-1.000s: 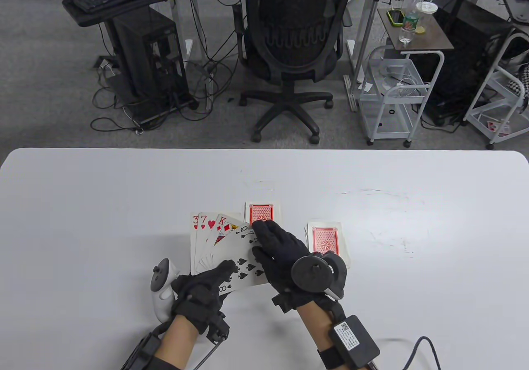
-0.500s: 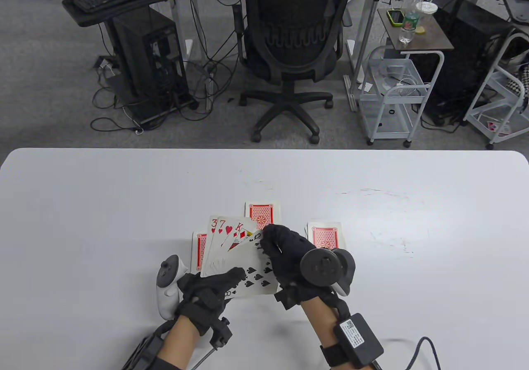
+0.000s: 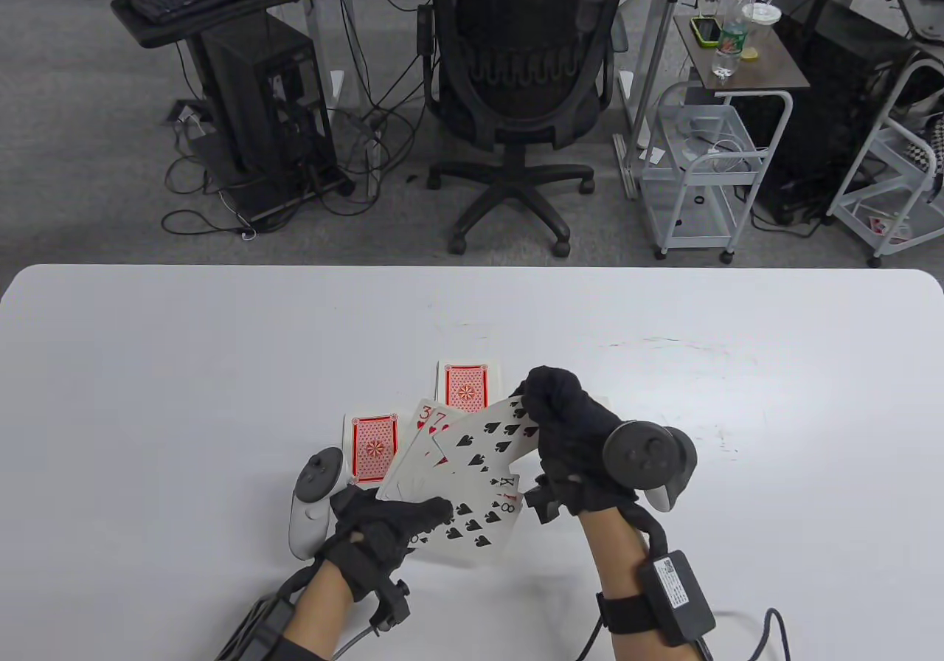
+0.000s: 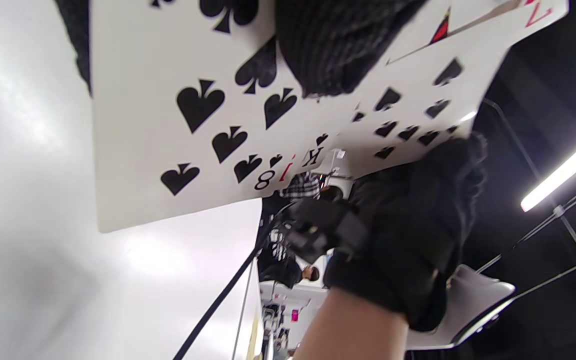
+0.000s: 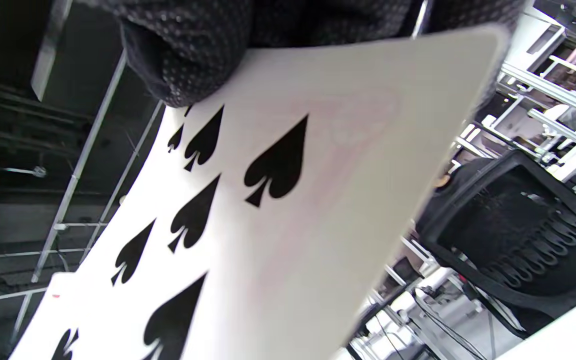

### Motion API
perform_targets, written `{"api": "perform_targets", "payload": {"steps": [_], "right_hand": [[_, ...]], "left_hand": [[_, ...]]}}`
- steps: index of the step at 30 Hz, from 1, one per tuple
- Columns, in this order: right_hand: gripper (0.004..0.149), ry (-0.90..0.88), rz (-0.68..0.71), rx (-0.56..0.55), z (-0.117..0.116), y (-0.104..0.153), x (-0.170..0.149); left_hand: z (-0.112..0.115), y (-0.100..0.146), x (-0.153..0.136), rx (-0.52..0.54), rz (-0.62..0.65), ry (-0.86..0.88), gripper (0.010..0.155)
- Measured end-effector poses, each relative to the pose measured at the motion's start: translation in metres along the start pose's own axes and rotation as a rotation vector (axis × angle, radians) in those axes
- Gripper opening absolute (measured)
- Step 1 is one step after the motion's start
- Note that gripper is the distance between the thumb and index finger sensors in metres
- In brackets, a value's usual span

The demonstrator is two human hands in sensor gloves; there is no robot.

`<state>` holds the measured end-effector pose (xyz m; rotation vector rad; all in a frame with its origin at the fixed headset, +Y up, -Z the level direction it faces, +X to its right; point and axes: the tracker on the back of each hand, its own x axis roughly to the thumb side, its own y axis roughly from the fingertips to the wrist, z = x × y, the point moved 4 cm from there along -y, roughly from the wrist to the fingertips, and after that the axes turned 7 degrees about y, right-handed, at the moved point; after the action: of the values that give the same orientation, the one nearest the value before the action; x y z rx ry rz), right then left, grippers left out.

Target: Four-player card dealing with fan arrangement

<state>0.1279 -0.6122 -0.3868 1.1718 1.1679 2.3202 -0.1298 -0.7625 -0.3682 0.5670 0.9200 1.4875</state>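
Note:
My left hand (image 3: pixel 431 513) grips the bottom of a face-up card fan (image 3: pixel 442 469) above the table, showing a red 3, a red 7, a K and the 8 of spades (image 4: pixel 193 125). My thumb (image 4: pixel 328 50) presses on the fan's face. My right hand (image 3: pixel 531 399) pinches the far corner of a face-up spade number card (image 3: pixel 490 440), which lies across the top of the fan. That card fills the right wrist view (image 5: pixel 268 200), with my fingers (image 5: pixel 193 50) on its edge. My right hand also shows in the left wrist view (image 4: pixel 418 225).
Two face-down red-backed piles lie on the white table (image 3: pixel 184 395): one left of the fan (image 3: pixel 374 448) and one behind it (image 3: pixel 466 384). My right hand hides the spot to the right. An office chair (image 3: pixel 527 100) stands beyond the table's far edge.
Both hands lifted the fan and moved it right, uncovering the left face-down pile. My right hand drew a spade card out to the right and now covers the right pile.

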Motion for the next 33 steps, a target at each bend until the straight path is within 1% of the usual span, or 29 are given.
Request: {"api": "perform_targets", "payload": {"steps": [7, 12, 14, 17, 20, 22, 28, 30, 33], "right_hand": [[0.042, -0.008, 0.062, -0.105, 0.022, -0.003, 0.011], [0.042, -0.019, 0.042, -0.176, 0.031, -0.001, 0.009], [0.042, 0.007, 0.049, -0.176, 0.033, -0.001, 0.009], [0.041, 0.067, 0.075, -0.112, 0.024, -0.001, 0.011], [0.04, -0.025, 0.076, 0.027, -0.001, -0.001, 0.013], [0.039, -0.055, 0.079, 0.097, -0.017, 0.0, 0.018], [0.038, -0.071, 0.089, 0.21, -0.046, 0.006, 0.027], [0.037, -0.063, 0.086, 0.226, -0.052, 0.008, 0.028], [0.037, -0.074, 0.062, 0.232, -0.055, 0.009, 0.025]], "left_hand": [[0.01, -0.005, -0.009, -0.061, -0.078, -0.101, 0.058], [0.012, -0.007, -0.013, -0.08, -0.11, -0.127, 0.058], [0.012, -0.006, -0.013, -0.079, -0.111, -0.126, 0.058], [0.01, -0.006, -0.011, -0.069, -0.1, -0.103, 0.058], [0.006, -0.005, -0.008, -0.052, -0.083, -0.078, 0.058], [0.003, -0.003, -0.007, -0.041, -0.073, -0.07, 0.058], [0.0, -0.002, -0.003, -0.033, -0.04, -0.033, 0.057], [0.0, -0.001, -0.002, -0.03, -0.032, -0.009, 0.058], [-0.003, -0.001, -0.004, -0.021, -0.034, -0.007, 0.058]]}}
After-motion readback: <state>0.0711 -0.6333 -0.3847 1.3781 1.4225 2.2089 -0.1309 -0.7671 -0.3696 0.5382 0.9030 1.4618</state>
